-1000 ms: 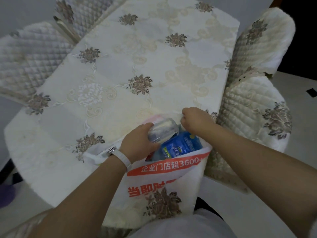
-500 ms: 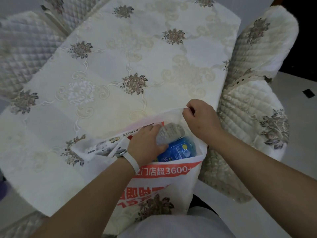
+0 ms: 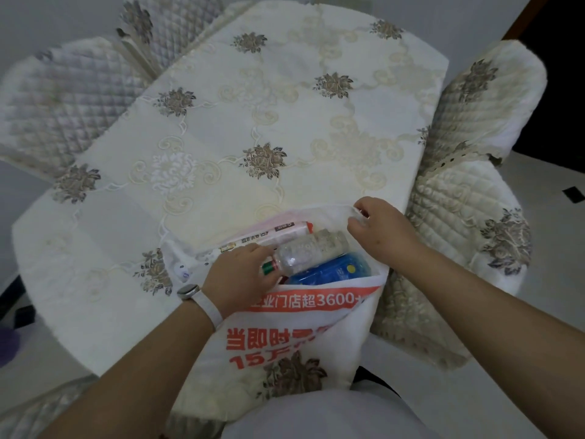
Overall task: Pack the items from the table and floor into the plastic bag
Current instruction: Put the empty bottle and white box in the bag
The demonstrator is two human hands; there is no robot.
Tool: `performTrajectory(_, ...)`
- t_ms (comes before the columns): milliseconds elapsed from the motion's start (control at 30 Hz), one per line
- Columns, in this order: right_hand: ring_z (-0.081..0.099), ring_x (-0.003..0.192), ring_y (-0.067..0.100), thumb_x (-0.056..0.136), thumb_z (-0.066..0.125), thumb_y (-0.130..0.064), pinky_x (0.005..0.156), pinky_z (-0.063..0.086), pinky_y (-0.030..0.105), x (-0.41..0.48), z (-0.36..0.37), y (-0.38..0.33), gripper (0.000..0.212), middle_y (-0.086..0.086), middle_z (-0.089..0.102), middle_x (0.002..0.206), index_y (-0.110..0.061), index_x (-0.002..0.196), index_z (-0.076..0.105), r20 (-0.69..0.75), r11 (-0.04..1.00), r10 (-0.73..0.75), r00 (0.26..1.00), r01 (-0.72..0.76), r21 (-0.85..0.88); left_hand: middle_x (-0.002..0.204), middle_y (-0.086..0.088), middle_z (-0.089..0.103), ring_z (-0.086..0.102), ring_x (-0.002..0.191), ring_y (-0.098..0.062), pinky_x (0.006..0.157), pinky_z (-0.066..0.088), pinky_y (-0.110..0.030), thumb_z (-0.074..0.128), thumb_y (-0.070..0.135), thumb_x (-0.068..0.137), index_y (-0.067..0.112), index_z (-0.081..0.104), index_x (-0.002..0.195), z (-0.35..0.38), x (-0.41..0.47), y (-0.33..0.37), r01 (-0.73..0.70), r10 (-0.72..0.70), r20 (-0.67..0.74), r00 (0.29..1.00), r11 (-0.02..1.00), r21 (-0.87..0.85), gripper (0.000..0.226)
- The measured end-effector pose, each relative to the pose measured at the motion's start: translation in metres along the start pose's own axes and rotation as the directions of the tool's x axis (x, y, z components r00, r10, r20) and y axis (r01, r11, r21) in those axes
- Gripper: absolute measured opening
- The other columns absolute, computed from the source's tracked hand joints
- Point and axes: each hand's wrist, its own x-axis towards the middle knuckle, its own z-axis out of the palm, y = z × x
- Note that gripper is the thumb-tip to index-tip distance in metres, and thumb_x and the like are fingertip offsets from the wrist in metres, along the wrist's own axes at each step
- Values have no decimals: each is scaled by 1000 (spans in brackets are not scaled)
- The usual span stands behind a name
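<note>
We see only part of the blue packet: the bottle lies across it and the plastic bag wall covers its lower end. The bag's orange lettering runs off under a fold, so we cannot read the whole line. The left hand covers part of the bottle's neck. Our right hand curls over the bag's rim, hiding its fingertips. Both forearms are cut off by the bottom edge.

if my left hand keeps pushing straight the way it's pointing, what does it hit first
Probably the clear bottle the left hand already touches at the plastic bag mouth; just beyond lies the blue pack, though depth is unclear.
</note>
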Motion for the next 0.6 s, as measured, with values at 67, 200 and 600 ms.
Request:
performTrajectory(67, 55, 93, 17, 92, 52, -39, 76, 48, 36, -9, 0, -1, 33, -1, 57, 110, -20, 119, 56, -6, 999, -20, 1000, 20, -48, 113, 9, 67, 62, 97, -12, 87, 46, -33, 41, 65, 91, 33, 60, 122, -8, -15, -16, -6, 5, 4, 1000, 994, 113, 48)
performTrajectory(200, 54, 104, 24, 92, 56, -34, 79, 47, 37, -39, 2, -9, 38, 4, 56, 117, -15, 125, 57, -75, 946, -269, 960, 249, -207, 103, 12, 68, 64, 92, -13, 85, 46, -33, 34, 75, 86, 34, 64, 114, -23, -49, -44, -59, 46, 82, 996, 985, 164, 58)
performTrajectory(600, 49, 72, 16, 86, 53, -32, 59, 36, 31, -117, 35, -46, 22, -8, 45, 74, -28, 68, 41, 374, 826, -352, 858, 473, -306, 94, 1, 66, 59, 83, -22, 71, 46, -35, 48, 28, 89, 17, 61, 80, 9, -118, -66, -259, 266, -211, 941, 964, 61, 18)
